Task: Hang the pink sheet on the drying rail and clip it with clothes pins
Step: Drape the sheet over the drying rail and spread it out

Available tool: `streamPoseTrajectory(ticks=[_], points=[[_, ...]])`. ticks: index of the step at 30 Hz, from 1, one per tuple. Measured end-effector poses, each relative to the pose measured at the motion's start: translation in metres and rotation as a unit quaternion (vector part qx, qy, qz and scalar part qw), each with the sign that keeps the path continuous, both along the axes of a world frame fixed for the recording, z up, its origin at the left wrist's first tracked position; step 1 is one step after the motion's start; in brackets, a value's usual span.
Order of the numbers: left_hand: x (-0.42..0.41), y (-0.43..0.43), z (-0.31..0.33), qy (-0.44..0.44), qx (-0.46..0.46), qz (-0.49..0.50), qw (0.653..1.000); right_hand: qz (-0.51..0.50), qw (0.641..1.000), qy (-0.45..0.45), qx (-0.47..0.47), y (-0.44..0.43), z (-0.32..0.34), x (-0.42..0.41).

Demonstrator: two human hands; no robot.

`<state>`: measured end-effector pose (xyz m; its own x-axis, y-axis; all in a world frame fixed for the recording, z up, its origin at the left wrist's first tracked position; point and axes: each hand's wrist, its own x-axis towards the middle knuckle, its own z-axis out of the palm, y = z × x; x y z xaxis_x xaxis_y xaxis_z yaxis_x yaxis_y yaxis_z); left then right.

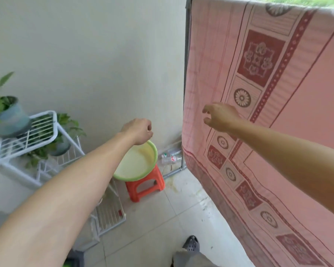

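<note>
left hand (138, 132): arm outstretched, fingers curled in | right hand (220, 117): arm outstretched, fingers loosely spread

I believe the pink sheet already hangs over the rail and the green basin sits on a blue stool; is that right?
Not quite: the stool under the basin is orange, not blue, as the head view shows. The sheet does already hang over the rail.

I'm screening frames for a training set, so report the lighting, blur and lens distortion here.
Head view: soft, even daylight, no hard shadows; the grass above the pink sheet is overbright. Head view again: wide-angle bending bows the grey rail post and stretches the left forearm toward the edge; the right hand and the potted plant look slightly soft.
</note>
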<state>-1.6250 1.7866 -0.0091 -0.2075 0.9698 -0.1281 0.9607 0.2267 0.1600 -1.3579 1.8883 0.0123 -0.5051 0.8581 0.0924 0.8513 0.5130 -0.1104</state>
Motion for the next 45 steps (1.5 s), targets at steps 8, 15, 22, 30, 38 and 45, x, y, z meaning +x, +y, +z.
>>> streamPoseTrajectory(ticks=[8, 15, 22, 30, 38, 45], points=[[-0.045, 0.169, 0.035, -0.006, 0.057, -0.043, 0.997, 0.013, 0.995, 0.024, 0.095, 0.105, 0.047, -0.048], [-0.078, 0.288, 0.075, -0.054, 0.106, -0.098, 0.988, 0.008, 0.954, 0.07, 0.292, 0.163, 0.112, -0.065], [-0.064, 0.388, 0.143, -0.255, 0.212, -0.154, 0.931, -0.204, 0.9, 0.038, 0.383, 0.193, 0.191, -0.074], [-0.023, 0.458, 0.194, -0.491, 0.222, -0.232, 0.81, -0.299, 0.906, 0.028, 0.299, 0.194, 0.209, -0.075], [-0.02, 0.467, 0.215, -0.502, 0.272, -0.312, 0.76, -0.325, 0.909, 0.075, 0.249, 0.178, 0.224, -0.06], [-0.013, 0.453, 0.231, -0.352, 0.358, -0.314, 0.806, -0.359, 0.901, 0.116, 0.212, 0.176, 0.233, -0.069]])
